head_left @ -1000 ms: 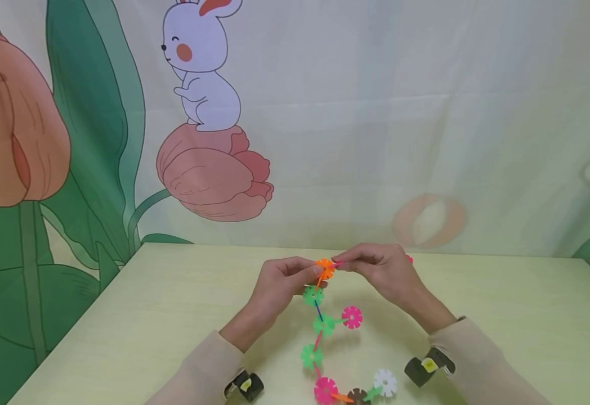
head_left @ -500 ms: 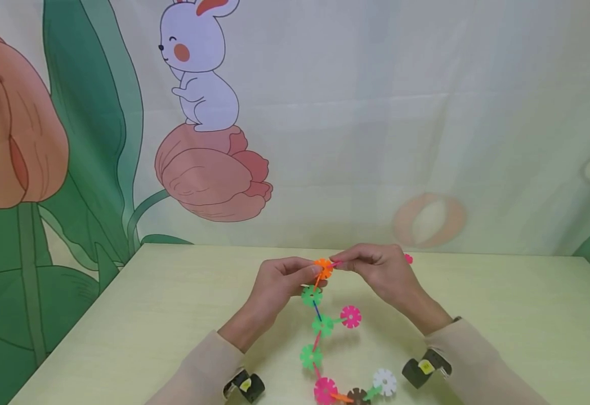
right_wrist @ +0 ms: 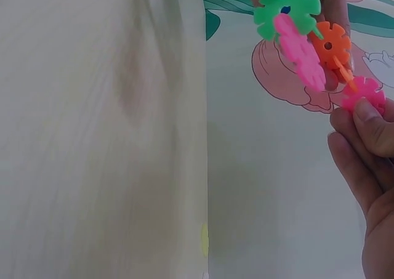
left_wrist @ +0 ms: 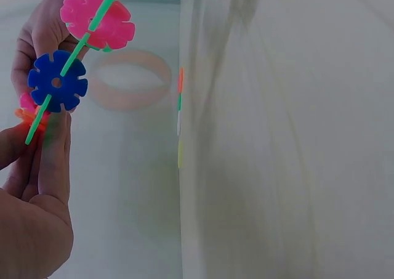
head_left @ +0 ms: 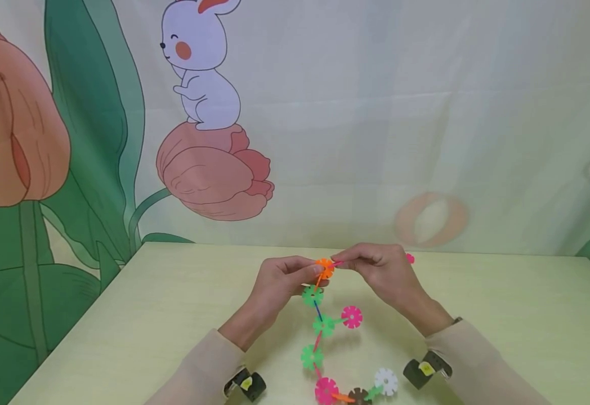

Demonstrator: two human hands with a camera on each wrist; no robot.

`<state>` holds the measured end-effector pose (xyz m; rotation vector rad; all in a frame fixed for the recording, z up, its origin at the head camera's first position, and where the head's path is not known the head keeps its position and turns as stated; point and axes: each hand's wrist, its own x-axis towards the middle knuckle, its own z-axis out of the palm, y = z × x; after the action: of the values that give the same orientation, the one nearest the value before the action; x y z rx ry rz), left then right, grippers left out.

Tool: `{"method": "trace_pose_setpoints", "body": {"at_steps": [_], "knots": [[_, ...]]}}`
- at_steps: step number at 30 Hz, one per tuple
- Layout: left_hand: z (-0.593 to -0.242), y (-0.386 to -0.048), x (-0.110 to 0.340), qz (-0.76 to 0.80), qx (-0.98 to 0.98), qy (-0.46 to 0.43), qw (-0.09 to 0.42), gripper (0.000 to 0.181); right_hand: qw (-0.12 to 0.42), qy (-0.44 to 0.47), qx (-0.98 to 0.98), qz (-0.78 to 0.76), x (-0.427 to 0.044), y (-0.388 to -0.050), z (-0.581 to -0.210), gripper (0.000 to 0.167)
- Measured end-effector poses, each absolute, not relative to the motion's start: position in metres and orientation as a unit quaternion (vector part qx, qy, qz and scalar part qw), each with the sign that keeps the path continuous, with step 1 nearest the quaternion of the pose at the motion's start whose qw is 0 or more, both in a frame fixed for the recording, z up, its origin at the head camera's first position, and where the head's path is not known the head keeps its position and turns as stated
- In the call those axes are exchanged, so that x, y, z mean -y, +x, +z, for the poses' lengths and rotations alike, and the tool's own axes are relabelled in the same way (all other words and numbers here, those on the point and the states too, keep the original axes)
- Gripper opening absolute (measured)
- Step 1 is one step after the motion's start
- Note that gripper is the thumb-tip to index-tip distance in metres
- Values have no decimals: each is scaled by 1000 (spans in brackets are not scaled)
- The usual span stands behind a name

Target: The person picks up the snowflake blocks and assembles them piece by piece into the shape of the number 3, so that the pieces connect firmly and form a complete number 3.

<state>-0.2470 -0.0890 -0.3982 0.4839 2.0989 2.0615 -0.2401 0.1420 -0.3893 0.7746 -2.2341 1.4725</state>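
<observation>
Unmoved: left hand [head_left: 281, 280] pinches orange disc [head_left: 327, 268], right hand [head_left: 387, 277] pink disc [right_wrist: 363, 90]; label [head_left: 427, 368] illegible.

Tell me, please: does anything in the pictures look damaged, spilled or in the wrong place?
Nothing looks damaged or spilled. Slightly odd, in the head view, is one pink disc, which sticks out sideways from the chain of discs on a green piece, breaking its line; this may be intended.
</observation>
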Motion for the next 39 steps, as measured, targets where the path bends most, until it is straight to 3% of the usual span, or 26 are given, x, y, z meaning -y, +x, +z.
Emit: {"method": "trace_pose_setpoints", "body": {"at_steps": [10,18,28,33,39], "knots": [[-390,-249,95,670,-715,190,68,21,171,316,793,492,-143,-246,-379,20],[-387,-252,93,691,-690,199,77,30,199,366,783,462,-142,-255,-379,23],[-385,-253,91,685,-699,185,90,32,141,262,831,469,-149,-253,-373,26],[-387,-254,91,684,-700,184,92,32,138,215,860,442,-169,-277,-379,22],[-387,-254,92,682,-702,185,88,30,74,187,901,385,-178,-315,-399,21]]}}
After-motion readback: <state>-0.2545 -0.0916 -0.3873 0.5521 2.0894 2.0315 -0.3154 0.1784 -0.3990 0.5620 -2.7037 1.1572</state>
